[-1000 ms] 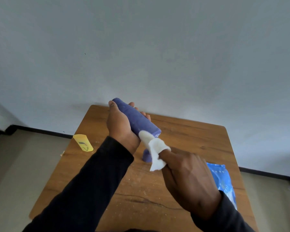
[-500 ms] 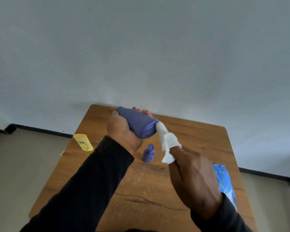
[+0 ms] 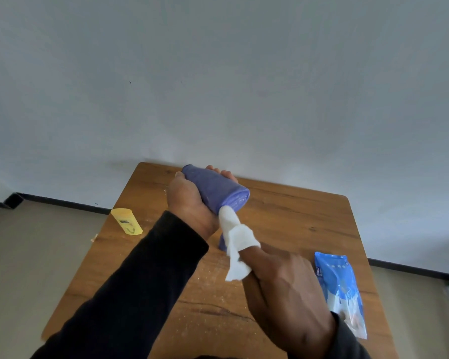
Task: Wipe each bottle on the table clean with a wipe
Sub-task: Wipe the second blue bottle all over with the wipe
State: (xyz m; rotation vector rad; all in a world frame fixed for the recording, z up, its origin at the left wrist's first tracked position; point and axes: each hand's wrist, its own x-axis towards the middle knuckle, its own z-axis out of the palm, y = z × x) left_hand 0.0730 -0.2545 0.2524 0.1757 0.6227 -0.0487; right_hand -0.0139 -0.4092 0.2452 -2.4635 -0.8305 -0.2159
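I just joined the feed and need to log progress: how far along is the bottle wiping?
Nothing shows as finished. In hand: the left hand grips the purple bottle above the table while the right hand presses a wipe to its end. Left: the yellow bottle lies untouched at the table's left edge, and a small purple item, mostly hidden behind the wipe, stands on the table. The wipes pack lies at the right.
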